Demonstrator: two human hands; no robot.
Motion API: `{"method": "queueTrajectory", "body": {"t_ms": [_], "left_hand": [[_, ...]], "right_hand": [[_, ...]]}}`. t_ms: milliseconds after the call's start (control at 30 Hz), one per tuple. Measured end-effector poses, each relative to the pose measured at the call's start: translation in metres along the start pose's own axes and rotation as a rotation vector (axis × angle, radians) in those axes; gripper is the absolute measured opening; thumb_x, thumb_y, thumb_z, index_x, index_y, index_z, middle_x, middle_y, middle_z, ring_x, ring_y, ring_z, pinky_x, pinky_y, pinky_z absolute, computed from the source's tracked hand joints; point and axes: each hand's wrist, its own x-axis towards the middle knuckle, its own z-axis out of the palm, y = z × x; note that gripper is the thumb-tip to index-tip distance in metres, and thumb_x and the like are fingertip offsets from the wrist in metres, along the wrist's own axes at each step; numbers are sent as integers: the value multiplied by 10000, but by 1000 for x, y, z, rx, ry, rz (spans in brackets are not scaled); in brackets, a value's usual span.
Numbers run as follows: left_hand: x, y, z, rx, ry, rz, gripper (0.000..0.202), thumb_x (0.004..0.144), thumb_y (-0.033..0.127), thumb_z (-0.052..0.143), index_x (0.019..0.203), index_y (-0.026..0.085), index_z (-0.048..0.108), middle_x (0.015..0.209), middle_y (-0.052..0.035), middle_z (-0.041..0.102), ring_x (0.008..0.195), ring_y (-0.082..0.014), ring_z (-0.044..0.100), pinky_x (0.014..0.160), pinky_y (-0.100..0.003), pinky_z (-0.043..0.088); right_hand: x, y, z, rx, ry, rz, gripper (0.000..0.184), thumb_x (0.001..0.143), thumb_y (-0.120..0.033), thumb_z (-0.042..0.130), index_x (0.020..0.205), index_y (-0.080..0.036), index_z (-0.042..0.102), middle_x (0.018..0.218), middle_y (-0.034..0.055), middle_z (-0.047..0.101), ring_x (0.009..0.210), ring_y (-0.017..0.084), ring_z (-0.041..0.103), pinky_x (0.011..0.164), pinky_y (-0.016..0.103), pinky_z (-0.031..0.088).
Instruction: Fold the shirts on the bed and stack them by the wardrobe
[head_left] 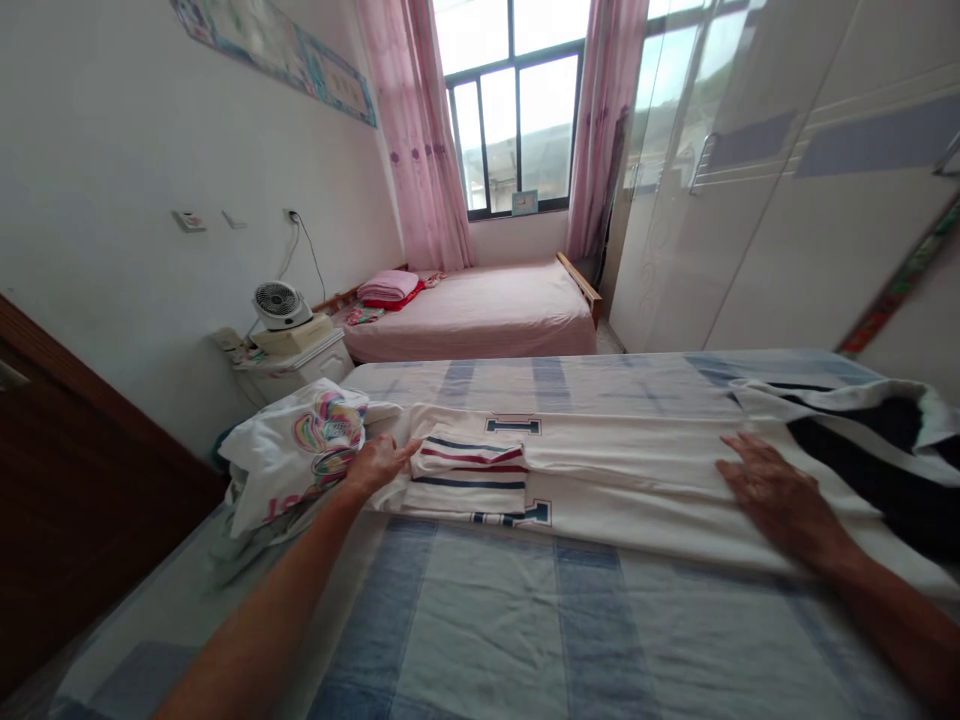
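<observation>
A long white garment (622, 450) with dark blue printed letters lies stretched across the bed. At its left part rests a folded section with navy and red stripes (469, 480). My left hand (381, 465) is closed on the garment's left end, its forefinger reaching to the corner of the striped section; the other fingers are partly hidden. Farther right, my right hand (772, 490) lies flat on the white cloth with its fingers apart, holding nothing. Beyond it, the garment's right end meets black-and-white cloth (870, 450).
Beside my left forearm sits a heap of white clothes (292, 450) with a colourful print. The bed has a blue checked sheet (495, 620). Behind stand a pink bed (502, 305), a small cabinet (300, 365) with a fan (281, 303), and a wardrobe (750, 220) on the right.
</observation>
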Motion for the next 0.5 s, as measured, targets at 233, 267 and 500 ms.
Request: {"method": "queueTrajectory", "body": {"t_ms": [233, 267, 500], "left_hand": [[6, 3, -6, -455, -232, -191, 578, 651, 714, 534, 619, 142, 603, 480, 27, 434, 443, -130, 409, 460, -260, 286], [5, 3, -5, -504, -266, -183, 580, 633, 709, 555, 667, 134, 627, 510, 20, 478, 463, -133, 434, 468, -256, 307], [-2, 2, 0, -920, -313, -114, 470, 583, 557, 716, 747, 123, 641, 639, -12, 622, 547, -127, 530, 483, -206, 361]], "right_hand": [[10, -35, -20, -13, -9, -3, 543, 914, -424, 294, 1270, -80, 517, 1379, 194, 473, 1302, 299, 409, 1022, 481, 371], [13, -48, -24, 7, -13, -38, 542, 920, -421, 297, 1289, -82, 502, 1389, 190, 465, 1313, 290, 396, 1031, 472, 362], [33, -178, -38, 188, -135, -322, 540, 933, -404, 361, 1409, -150, 389, 1480, 128, 355, 1383, 238, 280, 1103, 439, 259]]}}
